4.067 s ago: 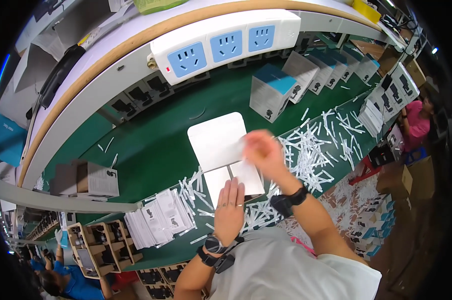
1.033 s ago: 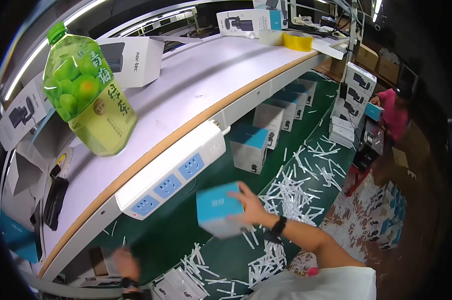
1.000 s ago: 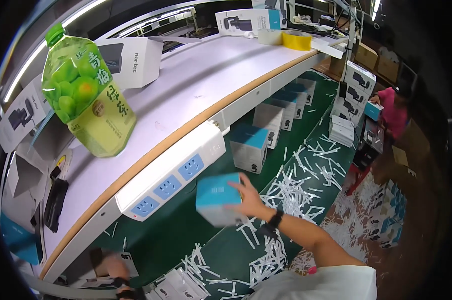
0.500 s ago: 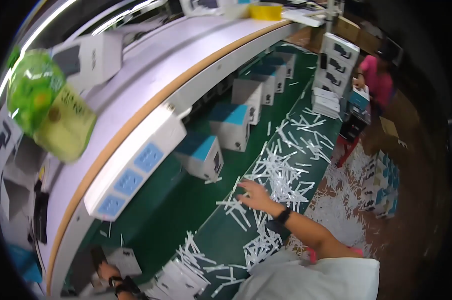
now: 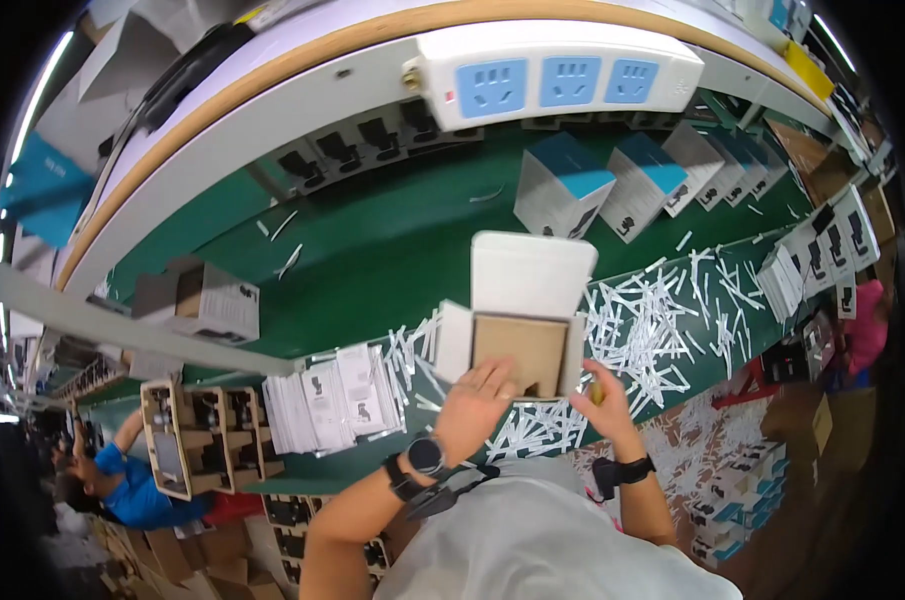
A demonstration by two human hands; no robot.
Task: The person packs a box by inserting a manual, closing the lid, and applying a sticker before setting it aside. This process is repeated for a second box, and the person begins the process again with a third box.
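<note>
On the packing line, left to right: a stack of printed leaflets lies on the green counter, just left of the open white box I am working on. My left hand rests flat, fingers spread, on the box's near edge and its brown cardboard insert. My right hand is at the box's right corner, curled around something small and yellowish; what it is I cannot tell. White paper strips litter the counter to the right. By my reading the box is being filled, lid flap up; next it likely needs a leaflet laid in and the flaps folded shut
</note>
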